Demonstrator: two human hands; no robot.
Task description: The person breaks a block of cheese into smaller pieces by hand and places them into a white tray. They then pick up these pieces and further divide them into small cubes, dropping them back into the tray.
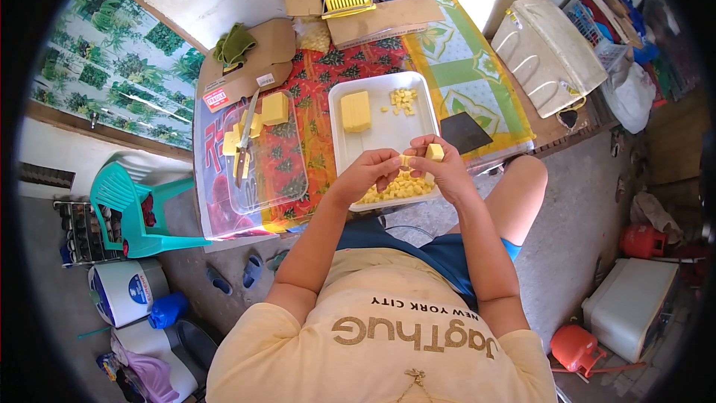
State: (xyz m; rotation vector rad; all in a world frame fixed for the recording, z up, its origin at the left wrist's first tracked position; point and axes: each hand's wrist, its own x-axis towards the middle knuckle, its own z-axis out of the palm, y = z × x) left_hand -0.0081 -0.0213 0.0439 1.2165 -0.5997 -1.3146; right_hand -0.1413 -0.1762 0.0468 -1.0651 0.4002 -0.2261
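Both hands meet over the near end of a white tray [340, 151]. My left hand [373, 171] is closed in a pinch on a small yellow cheese piece [405, 160], which the right fingertips also touch. In my right hand [445, 172], a larger cheese chunk [434, 152] is gripped by curled fingers. Below the hands lies a heap of cheese cubes [395, 190], partly hidden by them. Farther back in the tray are a big cheese block [356, 112] and a few loose cubes [403, 100].
Left of the tray, a clear plastic tray [280, 186] holds cheese chunks [274, 108] and a knife [245, 138]. A dark flat sheet [466, 132] lies to the right. Behind are a cardboard box [388, 26] and a yellow slotted rack [348, 2]. A green chair [123, 201] stands left.
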